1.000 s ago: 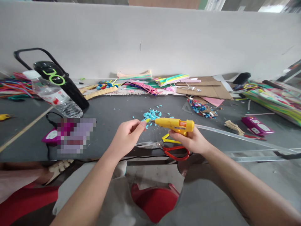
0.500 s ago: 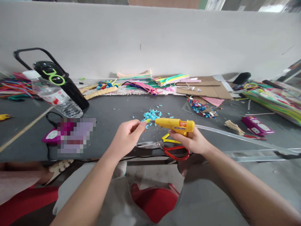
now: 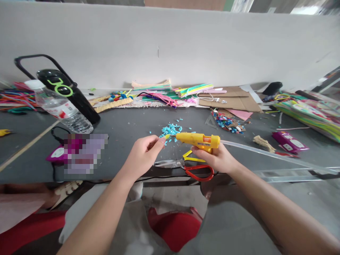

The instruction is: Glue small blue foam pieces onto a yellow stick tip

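My right hand (image 3: 216, 157) is wrapped round the handle of a yellow hot glue gun (image 3: 195, 139), its nozzle pointing left. A long clear glue stick (image 3: 247, 148) sticks out of the gun's back end. With thumb and finger closed, my left hand (image 3: 147, 152) pinches a small yellow piece (image 3: 167, 136) right at the nozzle tip; its kind is too small to make out. Behind the fingertips lies a pile of small light-blue pieces (image 3: 172, 128) on the grey table (image 3: 127, 124). Scissors (image 3: 171, 163) with one red and one yellow handle lie below the gun, partly behind my right hand.
A clear water bottle (image 3: 63, 109) and a black flask (image 3: 71, 95) lean at the left. Bundles of coloured pipe cleaners (image 3: 195, 90) and cardboard (image 3: 231, 101) line the wall. A purple box (image 3: 289, 142) sits at right. Another person's foot (image 3: 65, 193) shows below left.
The glue gun's nozzle has drawn very slightly to the right of the yellow piece. Both hands otherwise keep their places and grips.
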Demonstrator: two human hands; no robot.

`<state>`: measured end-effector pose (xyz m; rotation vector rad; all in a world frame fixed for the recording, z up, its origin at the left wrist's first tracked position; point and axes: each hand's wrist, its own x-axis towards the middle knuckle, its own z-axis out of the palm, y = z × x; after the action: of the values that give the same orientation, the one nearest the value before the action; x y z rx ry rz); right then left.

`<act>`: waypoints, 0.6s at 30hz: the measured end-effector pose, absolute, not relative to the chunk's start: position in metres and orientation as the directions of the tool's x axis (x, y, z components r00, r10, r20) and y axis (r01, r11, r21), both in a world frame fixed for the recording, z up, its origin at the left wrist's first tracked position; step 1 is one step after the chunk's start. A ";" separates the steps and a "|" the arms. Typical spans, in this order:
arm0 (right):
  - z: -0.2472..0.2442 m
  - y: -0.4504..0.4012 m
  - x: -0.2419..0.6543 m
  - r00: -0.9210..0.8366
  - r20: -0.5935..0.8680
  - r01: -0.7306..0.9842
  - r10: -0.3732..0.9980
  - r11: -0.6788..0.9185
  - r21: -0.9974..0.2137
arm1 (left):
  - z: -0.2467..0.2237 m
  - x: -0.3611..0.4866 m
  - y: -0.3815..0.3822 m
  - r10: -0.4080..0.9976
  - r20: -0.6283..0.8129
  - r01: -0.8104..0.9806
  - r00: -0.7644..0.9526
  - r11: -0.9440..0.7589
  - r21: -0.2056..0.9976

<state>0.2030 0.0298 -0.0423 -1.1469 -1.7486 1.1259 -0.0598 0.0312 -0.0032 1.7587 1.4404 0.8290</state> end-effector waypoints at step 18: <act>-0.038 0.030 0.202 -0.301 0.151 0.307 0.942 0.246 -0.919 | -0.005 -0.060 0.031 0.973 0.068 0.536 0.219 -0.178 0.825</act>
<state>0.2017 0.0297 -0.0379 -1.1530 -1.7632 1.0612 -0.0601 0.0313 -0.0051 1.8152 1.3994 0.8192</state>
